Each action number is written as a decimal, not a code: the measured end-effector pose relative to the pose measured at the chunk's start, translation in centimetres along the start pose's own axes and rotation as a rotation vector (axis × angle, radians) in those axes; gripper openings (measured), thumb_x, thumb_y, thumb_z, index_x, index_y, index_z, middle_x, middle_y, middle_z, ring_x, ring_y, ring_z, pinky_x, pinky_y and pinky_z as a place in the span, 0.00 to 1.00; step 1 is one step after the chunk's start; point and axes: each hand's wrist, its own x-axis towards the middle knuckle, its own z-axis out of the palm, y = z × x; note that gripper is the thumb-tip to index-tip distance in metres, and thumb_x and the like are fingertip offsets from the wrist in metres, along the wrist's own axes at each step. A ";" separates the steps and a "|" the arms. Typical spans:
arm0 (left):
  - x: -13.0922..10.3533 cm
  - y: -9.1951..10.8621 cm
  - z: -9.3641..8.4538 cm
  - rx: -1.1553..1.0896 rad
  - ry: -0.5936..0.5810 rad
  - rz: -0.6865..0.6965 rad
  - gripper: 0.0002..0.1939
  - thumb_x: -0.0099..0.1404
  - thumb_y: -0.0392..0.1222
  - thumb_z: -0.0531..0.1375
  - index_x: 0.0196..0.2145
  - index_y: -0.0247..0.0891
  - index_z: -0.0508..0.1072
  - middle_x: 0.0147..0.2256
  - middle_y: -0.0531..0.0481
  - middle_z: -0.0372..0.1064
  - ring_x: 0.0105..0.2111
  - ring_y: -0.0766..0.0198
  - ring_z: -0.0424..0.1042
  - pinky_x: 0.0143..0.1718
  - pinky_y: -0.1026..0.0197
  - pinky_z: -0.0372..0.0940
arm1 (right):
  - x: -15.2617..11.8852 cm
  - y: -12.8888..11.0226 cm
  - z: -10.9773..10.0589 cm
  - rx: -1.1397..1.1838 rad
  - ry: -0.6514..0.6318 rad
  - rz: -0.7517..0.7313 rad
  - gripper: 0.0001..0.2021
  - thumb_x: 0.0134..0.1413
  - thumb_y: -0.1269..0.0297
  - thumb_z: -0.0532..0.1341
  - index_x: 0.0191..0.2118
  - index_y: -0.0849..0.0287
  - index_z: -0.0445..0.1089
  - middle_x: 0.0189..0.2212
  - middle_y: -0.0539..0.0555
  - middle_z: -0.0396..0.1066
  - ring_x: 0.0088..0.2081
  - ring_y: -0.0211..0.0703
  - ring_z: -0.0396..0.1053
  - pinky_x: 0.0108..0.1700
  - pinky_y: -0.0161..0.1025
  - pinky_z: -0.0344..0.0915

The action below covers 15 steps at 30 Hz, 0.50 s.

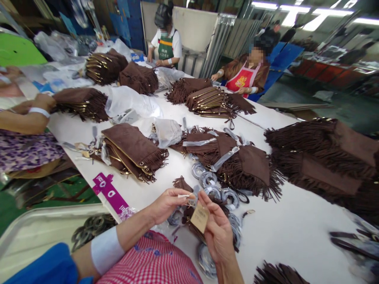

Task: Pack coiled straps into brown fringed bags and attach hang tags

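Note:
My left hand [166, 206] is closed in a pinch on a thin white piece, too small to name, near the tag's upper end. My right hand [218, 232] holds a tan paper hang tag [199, 217] between thumb and fingers, its printed face turned up. Beneath both hands lies a dark brown item, mostly hidden. Coiled straps wrapped in clear plastic [208, 179] are heaped just beyond and beside my right hand. Past them lie brown fringed bags [251, 161] with plastic-wrapped straps across them.
Stacked brown bags [130, 146] lie at left on the white table [284, 232], with more fringed bags [328, 169] at right. A purple printed strip [111, 194] hangs by the left edge. A pale bin [35, 232] holds dark coils. Co-workers [167, 47] sit around the table.

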 end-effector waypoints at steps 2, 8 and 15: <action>0.2 -0.3 -0.1 -0.029 -0.030 0.003 0.22 0.54 0.43 0.68 0.45 0.29 0.78 0.21 0.53 0.66 0.30 0.66 0.67 0.43 0.61 0.60 | 0.1 0.6 -0.4 -0.225 -0.003 -0.090 0.08 0.47 0.63 0.69 0.35 0.55 0.74 0.57 0.58 0.67 0.58 0.54 0.65 0.58 0.52 0.63; 0.2 -1.3 -0.9 0.258 -0.083 0.045 0.27 0.60 0.44 0.63 0.57 0.39 0.70 0.35 0.48 0.70 0.22 0.71 0.69 0.27 0.65 0.64 | 0.0 1.3 -1.0 -0.900 0.011 -0.314 0.11 0.62 0.60 0.54 0.41 0.57 0.70 0.35 0.55 0.77 0.35 0.43 0.75 0.39 0.37 0.71; -0.1 -0.8 -0.1 0.744 -0.103 0.311 0.19 0.59 0.40 0.63 0.49 0.41 0.76 0.40 0.47 0.67 0.27 0.69 0.71 0.26 0.67 0.65 | 0.2 -0.3 0.9 -1.561 -0.163 -0.392 0.12 0.58 0.72 0.49 0.40 0.60 0.68 0.31 0.57 0.74 0.33 0.45 0.73 0.35 0.36 0.66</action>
